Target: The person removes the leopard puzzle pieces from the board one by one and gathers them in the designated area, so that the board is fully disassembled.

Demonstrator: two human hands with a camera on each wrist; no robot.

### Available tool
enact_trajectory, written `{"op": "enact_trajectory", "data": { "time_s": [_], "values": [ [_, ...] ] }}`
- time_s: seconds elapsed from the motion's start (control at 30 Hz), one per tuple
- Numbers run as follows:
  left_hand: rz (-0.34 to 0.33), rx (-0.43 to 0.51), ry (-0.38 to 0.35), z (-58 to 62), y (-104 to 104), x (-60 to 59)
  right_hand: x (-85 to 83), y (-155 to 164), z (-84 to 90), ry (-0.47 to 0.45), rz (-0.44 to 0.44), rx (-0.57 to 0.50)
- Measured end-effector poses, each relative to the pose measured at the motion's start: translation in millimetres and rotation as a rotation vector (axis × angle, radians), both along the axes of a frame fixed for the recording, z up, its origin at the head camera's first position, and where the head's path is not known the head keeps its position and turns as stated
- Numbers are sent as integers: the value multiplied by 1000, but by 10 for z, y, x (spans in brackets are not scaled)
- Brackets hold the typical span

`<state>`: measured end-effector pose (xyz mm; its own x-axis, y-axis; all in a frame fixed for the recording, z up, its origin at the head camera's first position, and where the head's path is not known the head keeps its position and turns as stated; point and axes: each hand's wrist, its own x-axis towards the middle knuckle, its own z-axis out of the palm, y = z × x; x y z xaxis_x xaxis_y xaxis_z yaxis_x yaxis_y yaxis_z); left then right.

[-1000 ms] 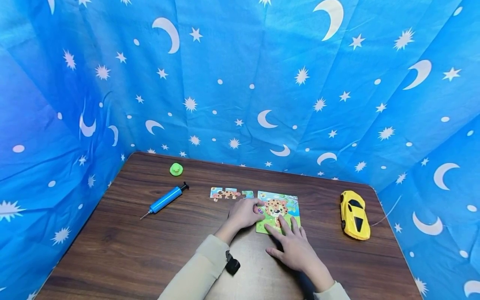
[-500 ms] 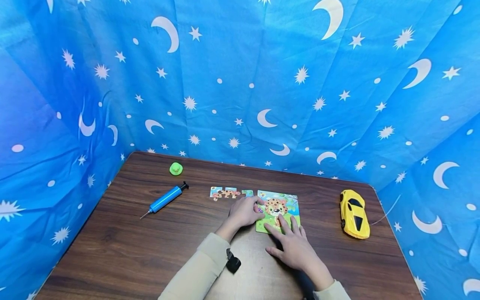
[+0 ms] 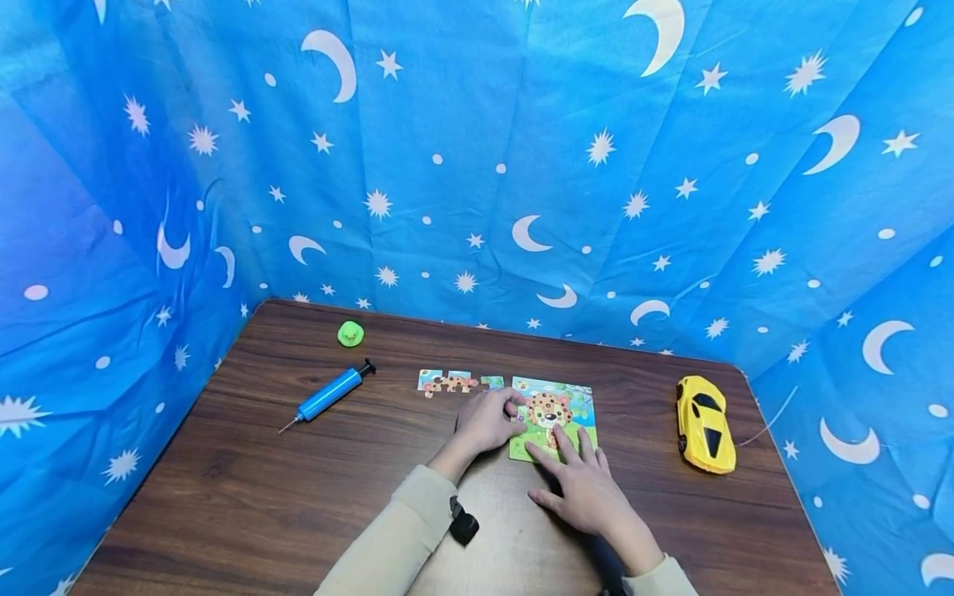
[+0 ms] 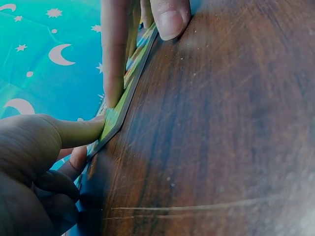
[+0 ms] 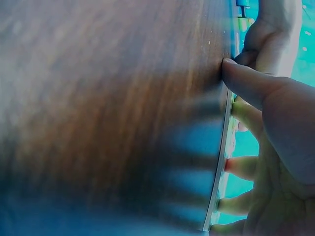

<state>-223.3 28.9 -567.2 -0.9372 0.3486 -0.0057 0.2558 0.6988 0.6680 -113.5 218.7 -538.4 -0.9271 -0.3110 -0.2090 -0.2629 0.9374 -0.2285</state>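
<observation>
Pressing flat, right hand (image 3: 589,488) fingers straight on green cartoon-leopard jigsaw board (image 3: 555,418), tabletop (image 3: 224,463) centre; left hand (image 3: 484,422) grip pinches its 9 o'clock edge; risk: uneven push slides board, loose strip of pieces (image 3: 458,382) at 10 o'clock gets knocked.

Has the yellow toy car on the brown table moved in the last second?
No. The yellow toy car sits at the same spot near the wooden table's right edge.
</observation>
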Motion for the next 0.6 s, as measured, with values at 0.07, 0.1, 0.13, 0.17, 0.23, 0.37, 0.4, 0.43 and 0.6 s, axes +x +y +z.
{"op": "enact_trajectory", "data": {
  "time_s": [0.07,0.1,0.13,0.17,0.23,0.37,0.4,0.43,0.6],
  "values": [
    [8,-2,-4,0,3,5,-4,-2,-5,5,3,8],
    [11,-1,-7,1,4,8,-6,-4,-7,8,4,10],
    [13,0,-8,5,5,10,-8,-8,-6,12,6,10],
    [15,4,-7,8,5,12,-10,-12,-5,16,7,11],
    [18,12,-6,15,4,15,-13,-19,-4,23,6,12],
    [17,33,8,23,2,19,-15,-32,2,28,2,15],
    [16,38,9,24,1,21,-14,-33,1,28,2,16],
    [15,45,11,25,-1,23,-14,-35,0,26,1,19],
    [8,89,27,7,-9,32,-10,-33,-10,17,-4,28]
  ]
}}
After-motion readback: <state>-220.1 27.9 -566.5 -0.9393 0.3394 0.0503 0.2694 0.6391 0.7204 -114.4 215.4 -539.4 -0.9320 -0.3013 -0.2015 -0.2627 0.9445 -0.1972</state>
